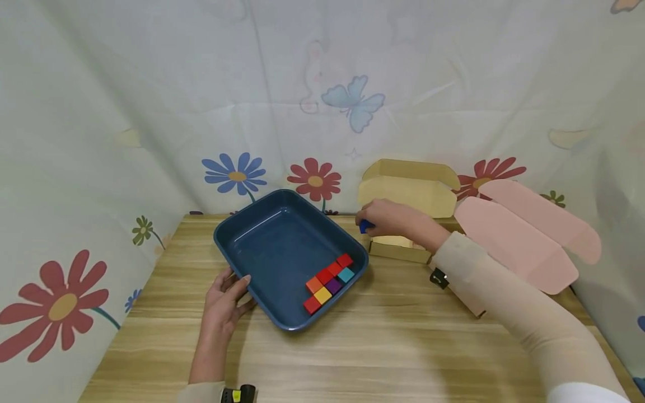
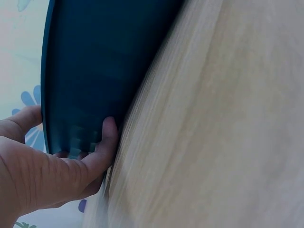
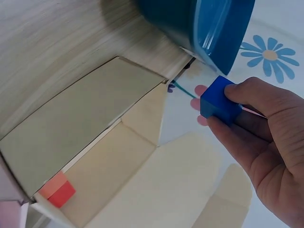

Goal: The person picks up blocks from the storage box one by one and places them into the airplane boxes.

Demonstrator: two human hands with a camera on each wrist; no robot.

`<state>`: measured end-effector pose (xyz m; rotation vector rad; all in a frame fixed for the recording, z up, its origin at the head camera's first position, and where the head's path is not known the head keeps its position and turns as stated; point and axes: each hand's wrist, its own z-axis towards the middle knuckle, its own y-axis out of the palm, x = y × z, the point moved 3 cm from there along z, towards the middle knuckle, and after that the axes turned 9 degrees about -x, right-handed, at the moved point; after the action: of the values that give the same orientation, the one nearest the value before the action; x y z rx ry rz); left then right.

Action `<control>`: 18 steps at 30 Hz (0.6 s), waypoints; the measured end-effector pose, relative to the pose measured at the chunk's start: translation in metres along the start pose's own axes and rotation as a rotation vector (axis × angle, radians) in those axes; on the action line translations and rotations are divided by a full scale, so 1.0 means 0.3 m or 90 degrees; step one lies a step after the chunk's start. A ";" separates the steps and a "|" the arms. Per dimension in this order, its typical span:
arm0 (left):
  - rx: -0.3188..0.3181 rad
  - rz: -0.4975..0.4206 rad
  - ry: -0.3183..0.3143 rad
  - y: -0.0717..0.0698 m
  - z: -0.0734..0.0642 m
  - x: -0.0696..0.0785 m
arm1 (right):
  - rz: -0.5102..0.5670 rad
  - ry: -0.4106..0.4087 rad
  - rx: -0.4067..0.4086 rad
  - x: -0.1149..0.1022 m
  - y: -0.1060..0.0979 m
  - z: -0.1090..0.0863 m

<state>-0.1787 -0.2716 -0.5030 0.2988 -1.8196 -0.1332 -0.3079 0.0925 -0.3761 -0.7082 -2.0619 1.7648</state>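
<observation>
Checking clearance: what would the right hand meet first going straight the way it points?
The right hand, holding the blue cube, would probably meet the dark blue tray first, though height is unclear; it might pass above.

Looks like a makeshift booth, wider room unclear: wood-grain counter [image 1: 393, 347], flower-print curtain [image 1: 453, 112] along back and side edges.

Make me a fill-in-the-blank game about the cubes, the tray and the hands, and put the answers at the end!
1. The left hand grips the dark blue tray, while the right hand pinches a ____ cube.
2. The cubes in the tray form two rows of ____.
3. The purple cube sits in its row between the turquoise cube and the ____ cube.

Missing words: blue; four; yellow.
</observation>
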 end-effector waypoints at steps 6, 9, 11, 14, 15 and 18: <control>-0.001 -0.004 0.000 0.003 0.001 -0.002 | 0.006 -0.004 -0.002 0.029 0.014 -0.033; -0.002 -0.006 -0.002 0.003 0.000 -0.001 | 0.009 0.011 -0.012 0.051 0.026 -0.049; -0.001 -0.006 -0.003 0.004 0.000 0.000 | 0.005 0.022 -0.021 0.068 0.035 -0.058; 0.002 -0.006 -0.007 0.004 -0.002 0.002 | 0.003 0.031 -0.030 0.090 0.044 -0.074; 0.003 -0.006 -0.009 0.004 -0.001 0.002 | 0.000 0.032 -0.031 0.095 0.045 -0.080; 0.004 -0.001 -0.011 0.004 -0.001 0.004 | -0.003 0.036 -0.033 0.110 0.049 -0.096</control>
<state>-0.1789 -0.2706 -0.5016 0.3044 -1.8370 -0.1308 -0.3168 0.1363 -0.3876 -0.7584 -2.0771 1.6753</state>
